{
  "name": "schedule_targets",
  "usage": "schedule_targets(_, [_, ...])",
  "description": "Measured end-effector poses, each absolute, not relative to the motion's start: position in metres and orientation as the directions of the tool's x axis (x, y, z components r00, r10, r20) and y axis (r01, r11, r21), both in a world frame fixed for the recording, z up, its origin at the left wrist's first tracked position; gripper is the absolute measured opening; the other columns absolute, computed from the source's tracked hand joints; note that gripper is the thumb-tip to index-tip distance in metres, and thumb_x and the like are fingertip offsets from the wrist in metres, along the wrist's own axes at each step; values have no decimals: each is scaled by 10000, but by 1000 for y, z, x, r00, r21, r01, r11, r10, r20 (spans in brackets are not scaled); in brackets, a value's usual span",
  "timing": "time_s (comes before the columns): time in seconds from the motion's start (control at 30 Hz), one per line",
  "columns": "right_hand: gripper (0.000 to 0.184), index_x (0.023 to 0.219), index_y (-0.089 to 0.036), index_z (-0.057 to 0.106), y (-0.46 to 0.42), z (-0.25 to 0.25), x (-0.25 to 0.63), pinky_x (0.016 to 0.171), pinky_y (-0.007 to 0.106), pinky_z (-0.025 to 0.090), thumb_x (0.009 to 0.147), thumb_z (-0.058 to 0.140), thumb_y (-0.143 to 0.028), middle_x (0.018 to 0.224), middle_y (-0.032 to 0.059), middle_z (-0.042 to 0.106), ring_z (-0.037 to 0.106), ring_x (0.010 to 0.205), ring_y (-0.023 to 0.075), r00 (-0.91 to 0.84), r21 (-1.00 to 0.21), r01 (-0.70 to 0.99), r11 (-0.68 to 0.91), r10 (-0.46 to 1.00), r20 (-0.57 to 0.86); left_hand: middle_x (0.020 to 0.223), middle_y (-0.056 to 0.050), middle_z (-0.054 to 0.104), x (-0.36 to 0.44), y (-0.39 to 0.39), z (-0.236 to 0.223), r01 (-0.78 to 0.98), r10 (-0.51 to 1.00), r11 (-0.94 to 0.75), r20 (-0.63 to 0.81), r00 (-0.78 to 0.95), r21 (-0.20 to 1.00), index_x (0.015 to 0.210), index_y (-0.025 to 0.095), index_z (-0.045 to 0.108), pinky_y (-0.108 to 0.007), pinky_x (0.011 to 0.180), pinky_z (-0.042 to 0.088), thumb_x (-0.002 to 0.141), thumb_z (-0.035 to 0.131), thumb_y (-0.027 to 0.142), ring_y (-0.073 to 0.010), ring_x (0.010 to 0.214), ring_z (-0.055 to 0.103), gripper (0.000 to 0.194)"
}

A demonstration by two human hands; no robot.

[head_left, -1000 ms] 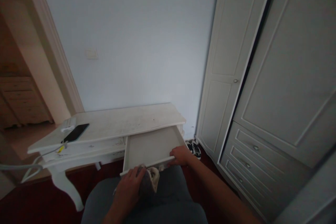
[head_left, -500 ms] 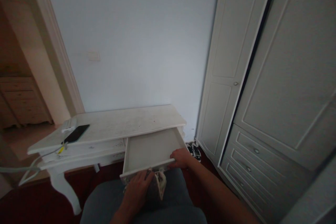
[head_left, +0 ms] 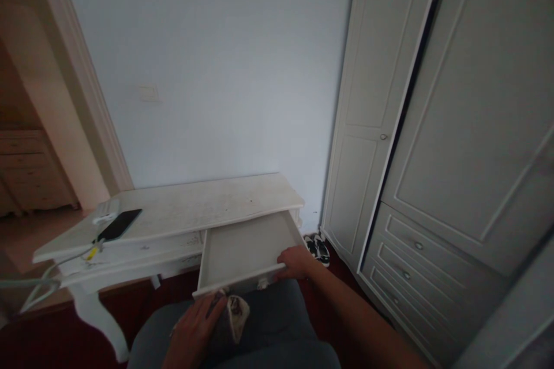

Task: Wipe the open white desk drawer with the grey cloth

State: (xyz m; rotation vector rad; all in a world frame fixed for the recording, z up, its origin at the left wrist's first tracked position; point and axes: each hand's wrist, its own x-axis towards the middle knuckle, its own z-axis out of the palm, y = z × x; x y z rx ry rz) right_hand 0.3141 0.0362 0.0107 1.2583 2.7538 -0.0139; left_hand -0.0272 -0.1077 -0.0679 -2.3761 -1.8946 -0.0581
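A white drawer point(head_left: 246, 251) is pulled far out of the white table point(head_left: 216, 202), its inside bare. My right hand point(head_left: 296, 262) grips the right end of the drawer's front, fingers curled over the top edge. Near the front's left end is my left hand point(head_left: 194, 323), closed on a crumpled, light patterned cloth point(head_left: 237, 314) that hangs above my lap. Part of the cloth is hidden under the fingers. A round knob point(head_left: 262, 283) shows on the drawer front between my hands.
A dark phone point(head_left: 121, 223) with a cable point(head_left: 56, 270) lies on the table's left end. Black-and-white shoes point(head_left: 318, 249) stand on the floor by the wardrobe point(head_left: 363, 144) at right. My legs point(head_left: 272, 317) are close under the drawer.
My left hand and the cloth have moved left and toward me along the drawer front, uncovering the right knob. My right hand keeps its grip. The view has shifted slightly.
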Motion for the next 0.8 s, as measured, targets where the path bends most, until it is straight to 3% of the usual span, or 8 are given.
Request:
schedule_targets(0.17, [683,1047,-239,784,37,10,314,830,411,563,857,532,-845,1048,119,788,745,1012,337,-644,36,759,650,757,-106,1453,-9,653,-22,-107,-72,963,916,-251,298,268,-95,1449,417,576,-405,1122,511,840,416,-70,-239,1315,617,796])
schedule_targets(0.3, [665,1052,-248,785,37,9,313,830,410,562,857,540,-835,1052,121,790,744,1016,337,-641,30,762,647,760,-101,1413,-42,658,11,-94,-33,955,874,-288,388,294,-76,1418,395,598,-402,1093,499,857,423,-58,-259,1281,615,742])
schedule_targets(0.47, [640,1059,-242,785,34,14,312,815,396,558,877,536,-804,1047,129,788,746,1007,337,-636,35,766,642,764,-107,1279,-99,653,44,-62,39,982,962,-182,218,166,56,1404,272,556,-379,907,525,844,528,37,-277,1130,650,608])
schedule_targets(0.63, [664,1060,-237,783,31,18,311,805,407,563,862,540,-823,1032,130,788,749,992,346,-636,36,765,643,764,-108,1262,-88,646,31,-57,55,966,982,-186,70,176,180,1390,263,507,-332,867,503,807,671,206,-265,1133,657,609])
schedule_targets(0.8, [646,1054,-247,784,32,16,312,807,408,565,864,546,-817,1030,121,790,752,983,336,-637,28,766,642,764,-105,1372,-94,617,-12,-75,55,994,997,-72,-25,74,88,1414,298,468,-328,904,494,862,560,159,-254,1253,621,576])
